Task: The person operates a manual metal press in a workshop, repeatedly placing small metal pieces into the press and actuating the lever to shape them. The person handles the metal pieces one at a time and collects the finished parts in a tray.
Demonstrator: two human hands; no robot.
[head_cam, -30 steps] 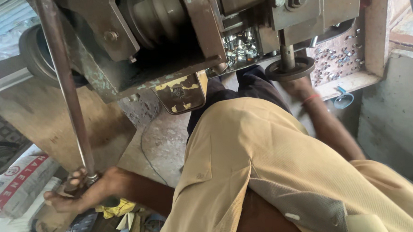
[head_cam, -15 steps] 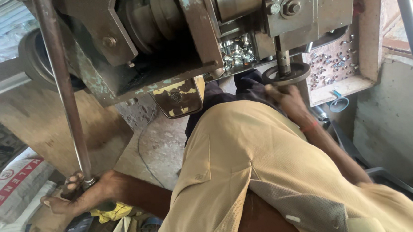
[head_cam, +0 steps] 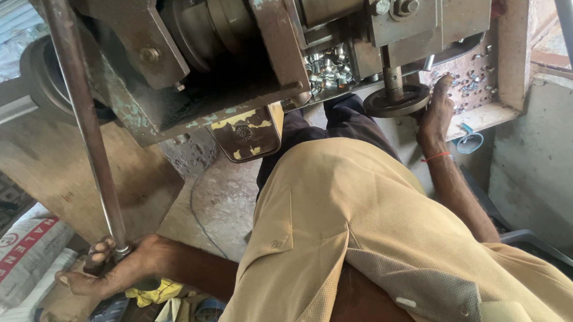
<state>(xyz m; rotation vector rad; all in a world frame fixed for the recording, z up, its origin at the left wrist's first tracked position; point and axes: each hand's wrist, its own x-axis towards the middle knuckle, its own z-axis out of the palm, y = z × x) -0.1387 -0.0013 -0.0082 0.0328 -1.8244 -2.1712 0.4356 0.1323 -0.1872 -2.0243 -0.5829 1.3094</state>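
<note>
Left hand (head_cam: 112,271) wraps the bottom of the long steel rod (head_cam: 82,119), which runs upward; right hand (head_cam: 435,111), fingers spread, touches the round handwheel (head_cam: 396,101), well apart.

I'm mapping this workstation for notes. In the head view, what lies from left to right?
White sack → left hand gripping the long metal rod → yellow plate → small metal parts → round wheel → right hand → blue cup.

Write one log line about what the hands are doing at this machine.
left hand: grips metal rod near its lower end | right hand: touches round wheel under machine | small metal pieces: piled inside
</note>
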